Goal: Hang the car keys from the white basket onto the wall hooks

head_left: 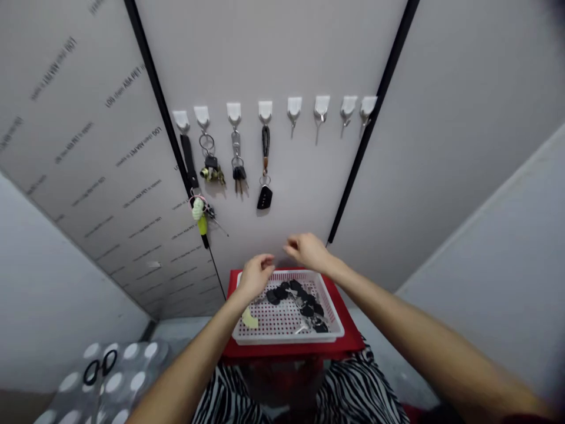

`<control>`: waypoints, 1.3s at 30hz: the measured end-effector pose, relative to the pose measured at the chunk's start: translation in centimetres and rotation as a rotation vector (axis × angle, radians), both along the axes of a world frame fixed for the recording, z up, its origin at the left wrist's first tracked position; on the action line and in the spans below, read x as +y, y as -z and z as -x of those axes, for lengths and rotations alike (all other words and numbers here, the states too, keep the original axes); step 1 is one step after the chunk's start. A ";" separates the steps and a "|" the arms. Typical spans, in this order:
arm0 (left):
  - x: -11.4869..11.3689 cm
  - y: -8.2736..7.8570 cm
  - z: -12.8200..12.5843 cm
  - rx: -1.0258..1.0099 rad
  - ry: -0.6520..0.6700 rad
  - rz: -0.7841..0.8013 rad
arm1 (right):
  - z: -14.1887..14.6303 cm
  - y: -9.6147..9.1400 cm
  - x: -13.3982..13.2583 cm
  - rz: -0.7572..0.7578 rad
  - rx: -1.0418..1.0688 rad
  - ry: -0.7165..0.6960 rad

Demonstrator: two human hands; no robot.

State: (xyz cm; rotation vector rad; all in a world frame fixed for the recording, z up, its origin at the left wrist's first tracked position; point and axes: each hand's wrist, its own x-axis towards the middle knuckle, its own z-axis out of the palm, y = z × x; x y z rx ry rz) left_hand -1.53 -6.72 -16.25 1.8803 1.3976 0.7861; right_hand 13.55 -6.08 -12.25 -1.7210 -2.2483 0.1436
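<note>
My left hand hovers over the back left corner of a white perforated plastic basket, its fingers loosely bent and apart, with nothing visible in them. Higher and to the right, my right hand is in front of the wall just behind the basket. Motion blurs its curled fingertips, so whether they hold anything is unclear. Inside the basket lie a pile of black-headed keys and a pale yellow piece. On wall hooks above hang a black car key on a braided strap and several other key sets, including brass-coloured keys.
Under the basket is a red surface. White adhesive hooks run in a row along the wall, the right-hand ones bare. Black strips edge the wall panel. Black-handled scissors rest on packed bottles at lower left.
</note>
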 end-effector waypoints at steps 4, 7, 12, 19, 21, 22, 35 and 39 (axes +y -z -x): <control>-2.6 3.6 0.0 0.312 0.099 -0.032 | -1.8 6.3 -4.8 0.126 -0.019 -0.088; -3.0 4.5 -0.4 0.434 0.107 -0.073 | -2.1 7.7 -6.2 0.110 -0.036 -0.077; -2.2 4.7 0.2 0.289 0.072 0.061 | -1.2 7.7 -6.0 0.117 -0.085 -0.051; -0.8 4.0 1.9 -0.208 0.100 0.251 | 0.4 7.5 -4.6 0.127 0.113 -0.096; -0.8 3.5 1.9 -0.279 0.112 0.282 | 0.7 7.2 -4.2 0.138 0.213 -0.135; -0.8 3.3 1.9 -0.307 0.122 0.301 | 0.9 7.1 -4.1 0.148 0.280 -0.169; -0.2 -0.1 1.7 -0.594 0.100 0.428 | 1.4 5.7 -3.0 0.315 1.090 -0.077; 0.0 -1.2 1.1 -0.664 0.101 0.445 | 1.2 4.3 -3.5 0.312 1.154 -0.151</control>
